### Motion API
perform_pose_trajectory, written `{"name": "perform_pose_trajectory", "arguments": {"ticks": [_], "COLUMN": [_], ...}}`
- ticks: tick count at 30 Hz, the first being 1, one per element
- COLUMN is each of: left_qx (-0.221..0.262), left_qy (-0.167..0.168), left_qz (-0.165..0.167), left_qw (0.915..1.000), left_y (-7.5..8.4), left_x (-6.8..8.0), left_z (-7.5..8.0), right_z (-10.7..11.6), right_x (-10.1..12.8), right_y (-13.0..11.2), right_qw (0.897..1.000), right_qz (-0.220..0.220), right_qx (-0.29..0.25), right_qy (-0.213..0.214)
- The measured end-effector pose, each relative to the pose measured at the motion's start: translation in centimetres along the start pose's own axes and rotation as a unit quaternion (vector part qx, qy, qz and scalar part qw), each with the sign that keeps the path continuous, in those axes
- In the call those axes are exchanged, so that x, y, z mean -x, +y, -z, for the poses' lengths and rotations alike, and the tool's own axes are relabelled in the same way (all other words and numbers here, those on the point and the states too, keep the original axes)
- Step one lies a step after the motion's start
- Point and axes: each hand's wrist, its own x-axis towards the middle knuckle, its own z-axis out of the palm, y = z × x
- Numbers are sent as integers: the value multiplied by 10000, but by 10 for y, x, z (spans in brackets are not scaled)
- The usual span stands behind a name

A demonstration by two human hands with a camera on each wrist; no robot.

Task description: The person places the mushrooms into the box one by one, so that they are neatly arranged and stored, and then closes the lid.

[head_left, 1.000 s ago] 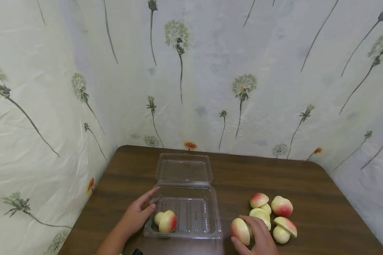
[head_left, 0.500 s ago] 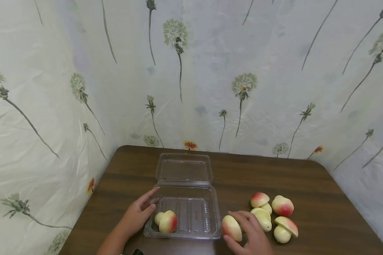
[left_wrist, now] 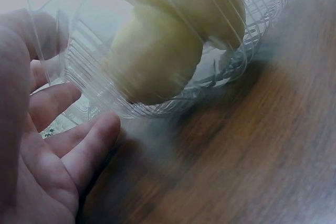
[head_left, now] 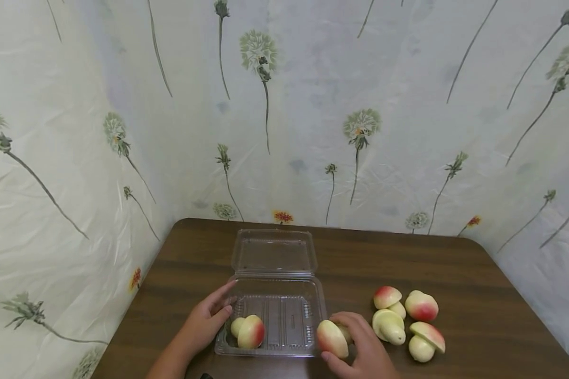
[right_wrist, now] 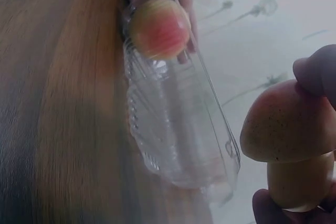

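Observation:
My right hand (head_left: 360, 345) grips a toy mushroom (head_left: 332, 339) with a cream cap blushed red. In the right wrist view that mushroom (right_wrist: 291, 124) shows its speckled cap above a thick stem, fingertips at cap and stem. It overlaps the near right corner of a clear plastic clamshell container (head_left: 284, 352), whose lid (head_left: 274, 251) lies folded back. My left hand (head_left: 204, 321) holds the container's left side, thumb at the rim. Inside, near that hand, another toy mushroom (head_left: 251, 332) lies on its side; the left wrist view shows this mushroom (left_wrist: 157, 56) through the ribbed wall.
Right of my right hand, several more toy mushrooms lie grouped on the brown wooden table (head_left: 455, 273), among them a pale one (head_left: 388, 325) and a red-tipped one (head_left: 422, 306). A dandelion-print curtain (head_left: 303, 105) surrounds the table's back and left.
My right hand has moved left with the mushroom, from beside the group to the container's near right corner. My left hand and the container stay put.

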Motion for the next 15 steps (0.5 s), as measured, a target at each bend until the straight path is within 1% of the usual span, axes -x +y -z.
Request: {"name": "perform_pose_trajectory", "arguments": {"ticks": [5,9,15], "left_qx": [6,24,-33], "left_qy": [-26,-30,-44], "left_qz": [-64,-28,-153], "left_qw": [10000,10000,9999], "left_y": [-2,-3,-5], "left_x": [-1,-1,-1], "left_z": [1,1,0], "right_z": [-4,-7,-12], "right_x": [-5,-8,-13], "right_y": [-3,-6,-8], "right_qw": [9997,9988,9970], "right_qz": [168,316,566], "right_qx": [-201,-374,-522], "right_qy": [15,-7,-10]}}
